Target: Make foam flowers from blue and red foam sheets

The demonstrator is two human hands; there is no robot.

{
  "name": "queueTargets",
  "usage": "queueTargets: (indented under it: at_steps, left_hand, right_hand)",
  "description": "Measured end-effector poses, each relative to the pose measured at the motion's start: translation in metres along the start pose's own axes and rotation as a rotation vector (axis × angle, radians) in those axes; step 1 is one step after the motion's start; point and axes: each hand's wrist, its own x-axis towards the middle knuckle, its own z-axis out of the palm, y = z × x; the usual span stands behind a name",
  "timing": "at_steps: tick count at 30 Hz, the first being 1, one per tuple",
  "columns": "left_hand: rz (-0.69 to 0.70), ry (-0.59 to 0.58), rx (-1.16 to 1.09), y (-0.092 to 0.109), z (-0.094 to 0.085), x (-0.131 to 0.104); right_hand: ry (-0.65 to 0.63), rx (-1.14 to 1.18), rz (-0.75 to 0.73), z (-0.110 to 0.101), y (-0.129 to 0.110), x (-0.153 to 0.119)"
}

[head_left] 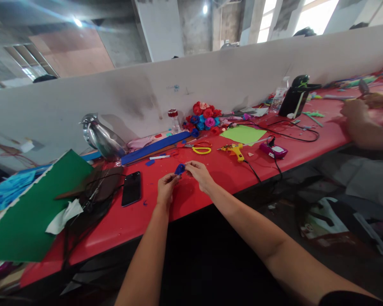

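Note:
A small dark blue piece (180,169), apparently curled, is held between both hands over the red table (191,191). My left hand (167,187) pinches its lower side with thumb and fingers. At its right edge, the closed fingertips of my right hand (198,173) grip it too. Behind the hands lie yellow-handled scissors (201,150), a white pen (160,157) and a long blue strip (156,148). To the right rests a yellow glue gun (232,149). A bunch of red, blue and pink flowers (206,117) stands near the wall.
A black phone (132,188), a metal jug (102,138) and a green board (41,208) are on the left. Further right are a light green sheet (244,134), a purple device (273,150) with cables and a black holder (294,102). Another person's hands (357,110) show at far right.

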Motion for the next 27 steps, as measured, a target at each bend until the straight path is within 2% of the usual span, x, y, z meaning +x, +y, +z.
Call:
queueTargets:
  at_steps: [5, 10, 19, 27]
  left_hand:
    - [-0.004, -0.005, 0.005, 0.0010, -0.0001, -0.0003]
    - [-0.011, 0.001, 0.001, -0.0002, -0.0004, 0.0004]
    - [-0.016, -0.005, -0.005, 0.0012, 0.0001, -0.0008]
    - [-0.009, -0.015, -0.004, -0.0012, -0.0006, 0.0001]
  right_hand:
    - [-0.032, -0.030, 0.055, -0.0010, -0.0045, 0.0028]
    - [-0.012, -0.049, 0.086, -0.0016, -0.0041, 0.0046]
    - [0.016, -0.064, 0.090, -0.0023, -0.0047, 0.0020]
    - [-0.008, -0.060, 0.101, 0.0008, -0.0088, 0.0027]
